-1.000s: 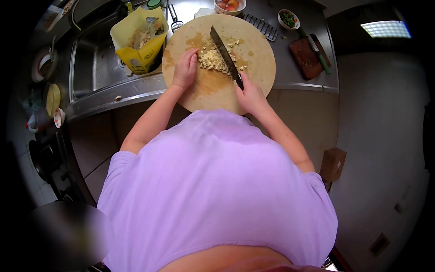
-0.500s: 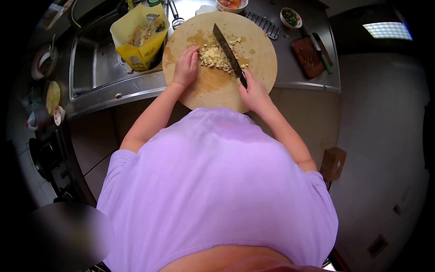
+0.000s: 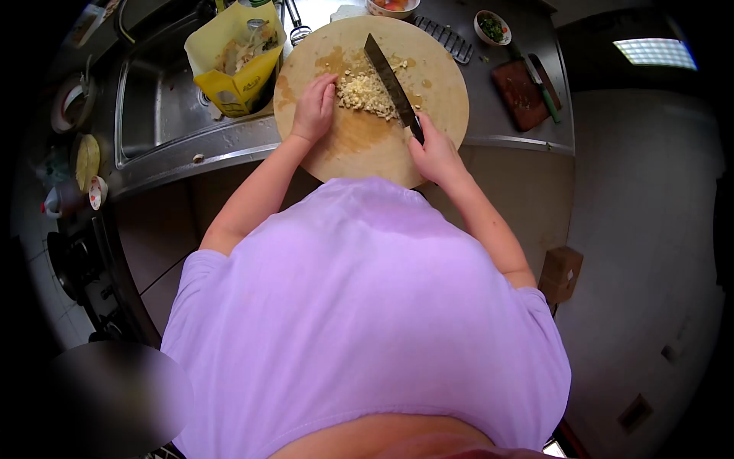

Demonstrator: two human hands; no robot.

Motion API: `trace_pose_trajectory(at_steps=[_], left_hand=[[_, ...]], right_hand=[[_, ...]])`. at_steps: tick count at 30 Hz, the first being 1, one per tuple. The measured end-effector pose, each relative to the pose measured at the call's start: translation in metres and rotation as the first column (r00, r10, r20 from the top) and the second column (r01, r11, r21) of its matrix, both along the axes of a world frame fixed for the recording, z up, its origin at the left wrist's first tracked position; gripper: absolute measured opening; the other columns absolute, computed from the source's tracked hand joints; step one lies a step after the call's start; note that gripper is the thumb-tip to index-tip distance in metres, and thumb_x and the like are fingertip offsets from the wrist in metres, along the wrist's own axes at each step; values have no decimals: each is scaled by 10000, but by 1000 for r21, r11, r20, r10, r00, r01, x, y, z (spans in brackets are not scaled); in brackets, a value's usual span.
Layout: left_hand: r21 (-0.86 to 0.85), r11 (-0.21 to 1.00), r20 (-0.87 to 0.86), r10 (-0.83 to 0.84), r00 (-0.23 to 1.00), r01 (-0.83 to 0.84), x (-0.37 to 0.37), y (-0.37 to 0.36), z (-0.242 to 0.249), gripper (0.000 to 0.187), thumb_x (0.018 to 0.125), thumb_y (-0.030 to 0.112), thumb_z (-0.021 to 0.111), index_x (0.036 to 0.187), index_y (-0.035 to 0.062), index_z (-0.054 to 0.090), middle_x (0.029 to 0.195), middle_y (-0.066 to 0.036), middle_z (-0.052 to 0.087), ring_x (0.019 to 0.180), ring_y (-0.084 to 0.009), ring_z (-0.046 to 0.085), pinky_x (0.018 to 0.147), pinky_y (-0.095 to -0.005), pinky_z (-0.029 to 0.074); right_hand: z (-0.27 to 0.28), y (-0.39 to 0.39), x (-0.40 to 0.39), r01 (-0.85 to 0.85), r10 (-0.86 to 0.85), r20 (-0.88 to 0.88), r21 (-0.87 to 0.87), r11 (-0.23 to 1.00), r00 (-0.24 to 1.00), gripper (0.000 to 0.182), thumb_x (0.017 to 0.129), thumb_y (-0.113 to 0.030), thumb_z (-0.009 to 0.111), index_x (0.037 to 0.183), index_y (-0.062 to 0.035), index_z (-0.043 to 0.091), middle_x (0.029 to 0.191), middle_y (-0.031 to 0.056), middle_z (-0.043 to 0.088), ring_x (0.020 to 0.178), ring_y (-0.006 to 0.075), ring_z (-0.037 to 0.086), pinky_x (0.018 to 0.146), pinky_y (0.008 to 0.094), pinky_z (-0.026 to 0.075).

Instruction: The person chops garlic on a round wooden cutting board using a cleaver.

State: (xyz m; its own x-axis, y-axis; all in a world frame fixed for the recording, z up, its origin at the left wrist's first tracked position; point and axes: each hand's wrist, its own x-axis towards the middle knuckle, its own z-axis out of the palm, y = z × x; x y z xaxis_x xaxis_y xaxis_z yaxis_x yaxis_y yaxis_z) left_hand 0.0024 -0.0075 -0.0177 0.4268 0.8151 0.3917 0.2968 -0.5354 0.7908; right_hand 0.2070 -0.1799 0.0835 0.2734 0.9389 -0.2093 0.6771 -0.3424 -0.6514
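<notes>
A round wooden cutting board (image 3: pixel 440 84) lies on the counter in front of me, with a pile of chopped garlic (image 3: pixel 362 95) in its middle. My right hand (image 3: pixel 437 153) is closed around the handle of a kitchen knife (image 3: pixel 388 78). The dark blade slants up and left along the pile's right side. On the pile's left, my left hand (image 3: pixel 314 109) rests on the board with its fingers stretched out and nothing visible in it. Damp stains mark the wood around the garlic.
A yellow bag (image 3: pixel 241 84) of scraps stands left of the board, beside the metal sink (image 3: pixel 145 122). Behind the board are a peeler (image 3: pixel 299 32), a bowl (image 3: pixel 392 8) and a black rack (image 3: pixel 443 40). Rightward sit chopped greens (image 3: pixel 491 30) and a brown board (image 3: pixel 520 99) with a green-handled knife (image 3: pixel 547 96).
My right hand has shifted slightly right and toward me with the knife, so the blade sits a little farther right. My left hand stays in nearly the same place.
</notes>
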Motion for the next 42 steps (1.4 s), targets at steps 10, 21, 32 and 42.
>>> trace_pose_trajectory(at_steps=[10, 21, 32, 42], left_hand=[[22, 1000, -16, -2, 1000, 2, 0, 2, 3, 281, 973, 155, 485, 1145, -12, 632, 1151, -214, 633, 1116, -371, 577, 985, -397, 448], [5, 1000, -3, 4, 1000, -4, 1, 1, 1, 279, 973, 154, 483, 1142, -11, 631, 1158, -221, 630, 1122, -379, 575, 984, -399, 450], [2, 1000, 11, 1, 1000, -1, 2, 0, 1, 272, 969, 146, 486, 1129, -15, 635, 1146, -225, 631, 1111, -380, 577, 987, -405, 444], [18, 1000, -4, 8, 1000, -8, 2, 1, 3, 267, 959, 138, 500, 1134, -11, 636, 1144, -211, 634, 1114, -366, 576, 985, -397, 447]], right_hand=[[3, 0, -4, -7, 7, 4, 12, 1000, 1000, 430, 871, -171, 516, 1285, -63, 478, 743, 184, 599, 673, 326, 620, 627, 417, 472], [12, 3, 0, 22, -24, -83, -23, 999, 996, 452, 860, -184, 523, 1287, -54, 456, 828, 265, 640, 804, 454, 634, 717, 510, 489], [12, 8, 4, -61, 57, -44, -82, 995, 997, 428, 856, -176, 537, 1262, -56, 474, 860, 268, 648, 816, 454, 631, 722, 494, 499], [4, 6, 4, -40, 40, -45, 1, 999, 998, 430, 853, -174, 528, 1261, -45, 488, 731, 199, 594, 661, 345, 605, 627, 421, 466]])
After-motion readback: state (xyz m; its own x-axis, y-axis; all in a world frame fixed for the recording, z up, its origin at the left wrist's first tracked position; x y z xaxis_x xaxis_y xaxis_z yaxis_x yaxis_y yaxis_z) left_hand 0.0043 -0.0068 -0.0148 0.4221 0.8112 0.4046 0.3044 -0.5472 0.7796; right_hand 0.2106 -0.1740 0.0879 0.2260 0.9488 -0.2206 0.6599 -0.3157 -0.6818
